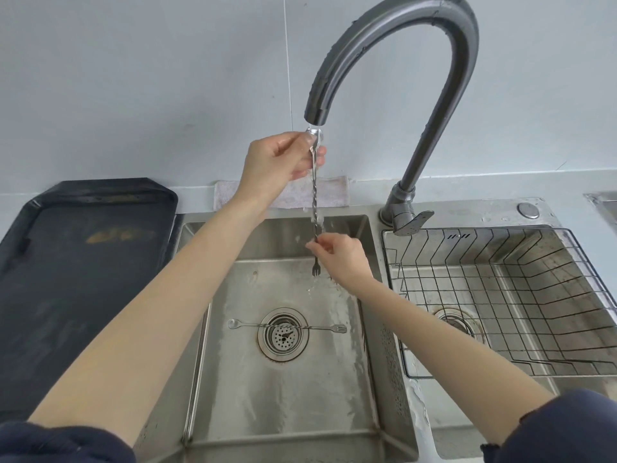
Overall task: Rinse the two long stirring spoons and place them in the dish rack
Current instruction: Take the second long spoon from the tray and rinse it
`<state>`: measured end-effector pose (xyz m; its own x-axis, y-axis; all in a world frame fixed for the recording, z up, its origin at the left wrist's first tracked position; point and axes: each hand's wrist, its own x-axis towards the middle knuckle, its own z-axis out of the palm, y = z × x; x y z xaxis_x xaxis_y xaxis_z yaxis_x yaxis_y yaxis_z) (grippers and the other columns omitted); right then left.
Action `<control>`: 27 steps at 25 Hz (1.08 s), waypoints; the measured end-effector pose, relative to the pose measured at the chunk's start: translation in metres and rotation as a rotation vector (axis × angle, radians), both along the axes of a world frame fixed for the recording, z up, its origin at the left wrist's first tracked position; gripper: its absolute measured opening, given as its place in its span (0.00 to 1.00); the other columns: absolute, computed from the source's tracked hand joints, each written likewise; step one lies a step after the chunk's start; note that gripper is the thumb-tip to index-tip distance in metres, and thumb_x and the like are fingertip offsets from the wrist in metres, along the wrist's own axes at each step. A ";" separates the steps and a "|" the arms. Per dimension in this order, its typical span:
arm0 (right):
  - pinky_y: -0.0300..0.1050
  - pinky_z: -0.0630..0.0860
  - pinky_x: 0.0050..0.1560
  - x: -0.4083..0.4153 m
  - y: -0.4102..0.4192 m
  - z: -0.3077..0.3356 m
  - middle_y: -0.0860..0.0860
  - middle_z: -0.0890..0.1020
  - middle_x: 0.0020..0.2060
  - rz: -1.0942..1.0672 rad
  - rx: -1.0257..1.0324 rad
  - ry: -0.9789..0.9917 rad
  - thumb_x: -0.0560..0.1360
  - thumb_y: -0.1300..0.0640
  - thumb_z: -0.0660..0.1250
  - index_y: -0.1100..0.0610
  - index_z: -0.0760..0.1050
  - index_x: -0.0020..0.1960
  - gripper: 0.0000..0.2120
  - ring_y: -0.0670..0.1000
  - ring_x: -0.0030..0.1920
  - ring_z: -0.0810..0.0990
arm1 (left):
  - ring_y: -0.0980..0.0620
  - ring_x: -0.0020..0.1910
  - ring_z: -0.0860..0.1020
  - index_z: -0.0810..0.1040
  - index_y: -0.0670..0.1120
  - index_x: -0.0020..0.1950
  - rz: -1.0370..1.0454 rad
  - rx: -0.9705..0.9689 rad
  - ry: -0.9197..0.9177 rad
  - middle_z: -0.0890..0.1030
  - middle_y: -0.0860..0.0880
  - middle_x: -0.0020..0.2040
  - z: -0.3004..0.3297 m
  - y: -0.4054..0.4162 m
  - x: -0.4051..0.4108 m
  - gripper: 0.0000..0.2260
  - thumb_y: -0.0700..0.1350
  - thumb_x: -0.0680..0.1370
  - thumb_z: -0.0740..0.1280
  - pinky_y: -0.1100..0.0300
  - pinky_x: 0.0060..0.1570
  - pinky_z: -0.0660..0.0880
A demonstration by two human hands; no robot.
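Observation:
A long twisted metal stirring spoon (314, 195) hangs upright under the running faucet (394, 61), bowl end up at the spout, forked end down. My left hand (283, 158) pinches it near the bowl. My right hand (340, 253) pinches the shaft just above the fork. A second stirring spoon (247, 325) lies flat across the drain on the floor of the left sink basin (283, 396). The wire dish rack (500, 295) sits in the right basin and holds nothing.
A dark tray (76, 279) lies on the counter left of the sink. A folded pale cloth (293, 195) rests against the wall behind the basin. The faucet lever (412, 222) points toward the rack. Water splashes on the basin floor.

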<state>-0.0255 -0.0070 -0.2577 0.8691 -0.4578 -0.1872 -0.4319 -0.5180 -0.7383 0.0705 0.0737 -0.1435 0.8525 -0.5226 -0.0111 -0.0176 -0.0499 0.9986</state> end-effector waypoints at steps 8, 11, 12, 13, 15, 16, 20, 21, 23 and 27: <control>0.40 0.75 0.41 0.030 -0.005 0.029 0.54 0.85 0.44 -0.021 0.100 -0.158 0.79 0.52 0.60 0.59 0.79 0.51 0.12 0.50 0.39 0.80 | 0.58 0.42 0.83 0.78 0.49 0.47 -0.004 -0.127 0.149 0.82 0.53 0.44 0.006 0.017 0.018 0.06 0.40 0.78 0.63 0.67 0.45 0.78; 0.36 0.76 0.44 0.032 -0.005 0.036 0.54 0.86 0.48 -0.042 0.136 -0.250 0.80 0.55 0.59 0.59 0.78 0.56 0.12 0.50 0.47 0.83 | 0.57 0.43 0.84 0.77 0.49 0.47 -0.002 -0.165 0.154 0.83 0.53 0.44 0.015 0.020 0.023 0.06 0.40 0.78 0.62 0.67 0.45 0.79; 0.30 0.75 0.42 0.033 -0.005 0.037 0.54 0.86 0.48 -0.051 0.130 -0.278 0.80 0.56 0.59 0.59 0.77 0.56 0.11 0.49 0.48 0.83 | 0.57 0.43 0.84 0.77 0.49 0.46 0.000 -0.175 0.158 0.83 0.53 0.43 0.017 0.020 0.023 0.06 0.40 0.78 0.62 0.67 0.46 0.79; 0.25 0.73 0.40 0.034 -0.006 0.038 0.54 0.85 0.48 -0.062 0.127 -0.304 0.80 0.58 0.59 0.59 0.77 0.56 0.11 0.48 0.48 0.82 | 0.57 0.43 0.84 0.78 0.49 0.46 0.001 -0.188 0.163 0.83 0.53 0.43 0.018 0.021 0.023 0.07 0.40 0.78 0.62 0.66 0.47 0.79; 0.20 0.71 0.39 0.034 -0.007 0.040 0.55 0.85 0.47 -0.072 0.153 -0.346 0.79 0.60 0.60 0.59 0.77 0.57 0.10 0.46 0.47 0.81 | 0.56 0.44 0.84 0.78 0.49 0.45 0.006 -0.217 0.171 0.83 0.53 0.43 0.018 0.023 0.023 0.07 0.40 0.78 0.62 0.65 0.48 0.79; 0.19 0.70 0.39 0.034 -0.008 0.039 0.54 0.85 0.47 -0.063 0.162 -0.352 0.79 0.61 0.60 0.59 0.77 0.57 0.10 0.45 0.45 0.81 | 0.56 0.43 0.84 0.78 0.49 0.45 0.017 -0.235 0.175 0.83 0.53 0.43 0.019 0.026 0.024 0.08 0.39 0.78 0.61 0.64 0.48 0.79; 0.26 0.71 0.37 0.025 -0.013 0.024 0.53 0.86 0.44 0.026 0.034 -0.251 0.78 0.58 0.61 0.56 0.78 0.54 0.09 0.41 0.38 0.82 | 0.57 0.41 0.84 0.77 0.49 0.43 0.139 -0.360 0.250 0.85 0.56 0.35 0.021 0.041 0.033 0.08 0.40 0.78 0.62 0.64 0.46 0.80; 0.32 0.74 0.42 0.020 -0.016 0.018 0.54 0.86 0.44 0.043 -0.012 -0.211 0.78 0.58 0.61 0.56 0.79 0.54 0.09 0.46 0.41 0.83 | 0.58 0.40 0.84 0.77 0.49 0.42 0.178 -0.392 0.276 0.85 0.56 0.34 0.020 0.046 0.037 0.08 0.40 0.78 0.62 0.64 0.45 0.81; 0.44 0.77 0.50 0.012 -0.022 0.007 0.54 0.86 0.43 0.050 -0.052 -0.143 0.79 0.57 0.60 0.56 0.79 0.53 0.10 0.52 0.44 0.83 | 0.57 0.39 0.84 0.77 0.48 0.40 0.251 -0.421 0.326 0.85 0.55 0.32 0.013 0.056 0.045 0.08 0.39 0.78 0.63 0.62 0.45 0.81; 0.52 0.79 0.50 0.000 -0.027 -0.009 0.55 0.84 0.46 0.077 -0.102 -0.073 0.79 0.55 0.61 0.58 0.79 0.55 0.11 0.53 0.45 0.81 | 0.57 0.37 0.84 0.75 0.46 0.40 0.363 -0.320 0.416 0.83 0.52 0.34 -0.020 0.075 0.052 0.08 0.37 0.77 0.63 0.62 0.46 0.81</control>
<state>-0.0258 -0.0342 -0.2669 0.9119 -0.4029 -0.0777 -0.3350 -0.6217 -0.7080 0.1227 0.1482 -0.1638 0.9341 -0.2331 -0.2702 0.3364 0.3222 0.8849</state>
